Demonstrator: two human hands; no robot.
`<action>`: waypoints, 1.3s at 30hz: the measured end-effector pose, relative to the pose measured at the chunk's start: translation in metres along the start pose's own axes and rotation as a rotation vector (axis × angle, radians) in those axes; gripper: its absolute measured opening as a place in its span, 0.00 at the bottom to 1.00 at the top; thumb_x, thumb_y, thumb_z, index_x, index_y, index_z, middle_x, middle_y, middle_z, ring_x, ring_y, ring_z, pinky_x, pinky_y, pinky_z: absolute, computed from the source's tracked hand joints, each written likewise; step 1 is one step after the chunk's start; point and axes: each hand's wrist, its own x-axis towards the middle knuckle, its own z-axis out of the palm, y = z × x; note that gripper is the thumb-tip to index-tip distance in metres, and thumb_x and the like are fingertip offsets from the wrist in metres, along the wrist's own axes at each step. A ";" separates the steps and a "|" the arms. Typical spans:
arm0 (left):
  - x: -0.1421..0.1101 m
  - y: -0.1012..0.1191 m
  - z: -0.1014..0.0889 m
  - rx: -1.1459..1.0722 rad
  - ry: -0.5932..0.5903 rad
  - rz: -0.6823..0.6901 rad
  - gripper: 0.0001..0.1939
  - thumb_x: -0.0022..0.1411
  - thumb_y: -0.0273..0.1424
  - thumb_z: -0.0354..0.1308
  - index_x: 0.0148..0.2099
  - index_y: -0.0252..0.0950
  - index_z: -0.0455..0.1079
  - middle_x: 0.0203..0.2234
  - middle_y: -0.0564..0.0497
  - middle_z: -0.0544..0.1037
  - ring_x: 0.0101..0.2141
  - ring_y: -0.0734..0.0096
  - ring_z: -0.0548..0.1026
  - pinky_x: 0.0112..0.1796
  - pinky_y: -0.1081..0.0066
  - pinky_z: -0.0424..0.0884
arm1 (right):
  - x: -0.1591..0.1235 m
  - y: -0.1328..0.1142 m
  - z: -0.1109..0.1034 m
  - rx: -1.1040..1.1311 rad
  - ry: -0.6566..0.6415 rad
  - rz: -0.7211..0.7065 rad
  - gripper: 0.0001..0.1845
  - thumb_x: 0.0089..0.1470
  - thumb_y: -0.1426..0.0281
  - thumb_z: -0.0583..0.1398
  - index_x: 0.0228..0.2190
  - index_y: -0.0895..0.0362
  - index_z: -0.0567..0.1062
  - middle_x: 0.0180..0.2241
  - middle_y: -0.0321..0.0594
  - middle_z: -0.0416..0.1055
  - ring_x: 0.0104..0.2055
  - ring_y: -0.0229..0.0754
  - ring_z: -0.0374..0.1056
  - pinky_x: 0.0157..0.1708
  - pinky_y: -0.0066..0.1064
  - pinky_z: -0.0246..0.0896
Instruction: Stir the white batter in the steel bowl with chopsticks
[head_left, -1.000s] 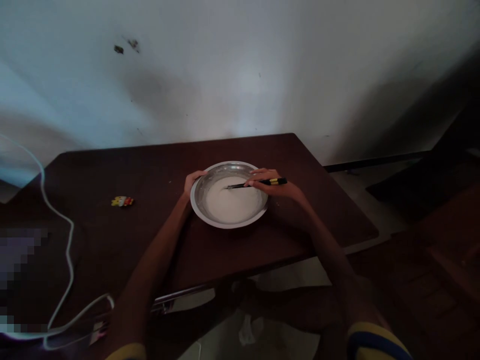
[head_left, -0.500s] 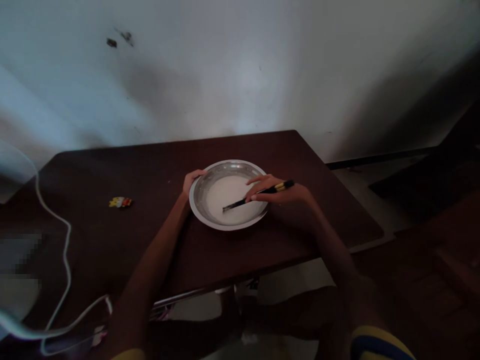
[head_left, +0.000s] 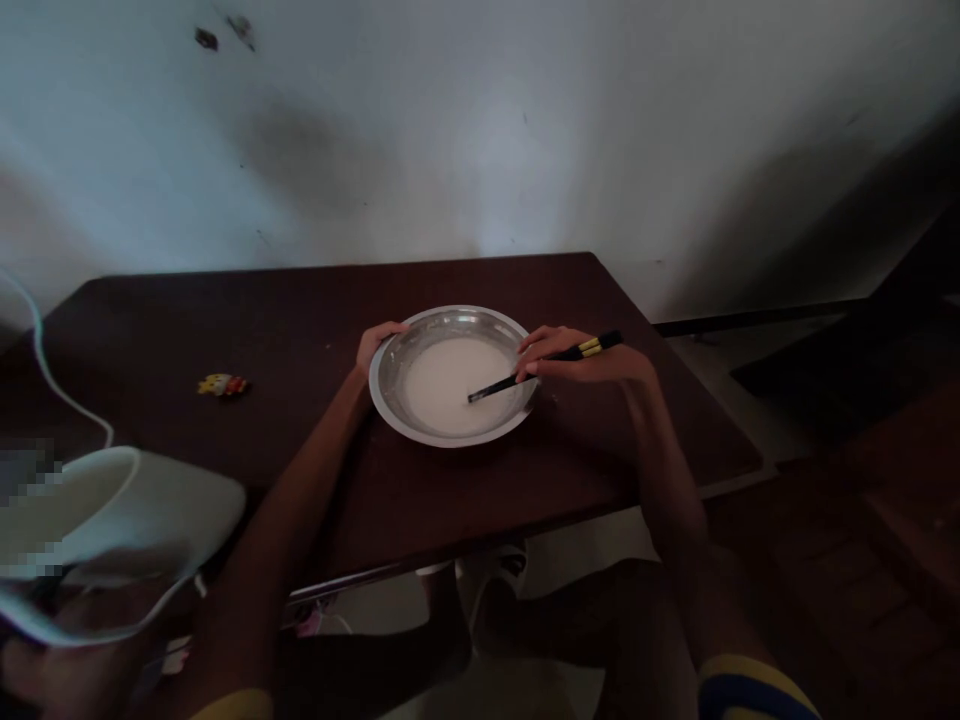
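A round metal basin (head_left: pixel 386 413) stands on the dark table, holding a pale, milky liquid (head_left: pixel 442 385). My left hand (head_left: pixel 375 345) grips the basin's left rim, fingers bent over the edge. Black chopsticks (head_left: pixel 585 349) with yellow bands are pinched in my right hand (head_left: pixel 559 357), above the basin's right rim. They slant down to the left, and their tips touch the liquid near its middle. The two sticks lie so close together that they look almost like one.
A small yellow, white and red toy figure (head_left: pixel 223 385) lies on the table (head_left: pixel 300 310) to the left. A large white container (head_left: pixel 187 505) is at the lower left, near a white cord (head_left: pixel 56 385). The wall (head_left: pixel 450 130) rises behind the table. Legs show below.
The chopstick tips have moved right through the liquid, with my right hand shifting right too. At the lower left the white container has come into view. My left hand keeps its hold.
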 end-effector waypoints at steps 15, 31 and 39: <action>0.003 0.000 -0.002 0.018 0.022 -0.015 0.14 0.63 0.28 0.60 0.25 0.36 0.79 0.13 0.49 0.76 0.14 0.65 0.72 0.20 0.69 0.72 | -0.011 0.004 -0.016 -0.008 0.089 0.099 0.18 0.66 0.53 0.64 0.37 0.49 0.90 0.44 0.41 0.86 0.57 0.49 0.77 0.61 0.40 0.70; 0.012 -0.001 -0.009 -0.050 -0.019 -0.089 0.12 0.60 0.27 0.60 0.27 0.37 0.82 0.12 0.49 0.74 0.13 0.62 0.71 0.17 0.67 0.71 | -0.012 0.003 -0.008 -0.050 0.297 0.228 0.14 0.66 0.59 0.64 0.36 0.47 0.89 0.46 0.40 0.85 0.58 0.51 0.76 0.65 0.44 0.67; 0.004 0.001 -0.001 -0.039 0.027 -0.088 0.16 0.63 0.26 0.57 0.23 0.37 0.78 0.13 0.49 0.75 0.13 0.65 0.71 0.15 0.71 0.67 | 0.014 -0.007 0.034 0.030 -0.025 -0.035 0.15 0.70 0.57 0.61 0.44 0.47 0.89 0.48 0.37 0.87 0.65 0.49 0.74 0.69 0.44 0.63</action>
